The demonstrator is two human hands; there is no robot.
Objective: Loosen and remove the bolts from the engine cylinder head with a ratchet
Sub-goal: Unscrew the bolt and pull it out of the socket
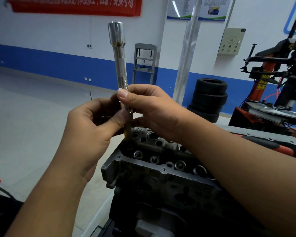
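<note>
Held nearly upright above the far-left corner of the cylinder head (161, 170): 1 long extension bar (122, 72), long axis vertical with a slight lean, wide socket end up, narrow end down. Joined below it in line, 1 yellowish bolt (127, 132), pointing down toward a hole in the head; whether seated there cannot be told. Pinched from both sides by 2 hands: left hand (91, 127) with thumb and curled fingers at the joint, right hand (152, 110) with thumb across the bar just above. Behind on the floor, 1 stack of 4 tyres (208, 100); at right, 1 tyre changer (272, 74)
</note>
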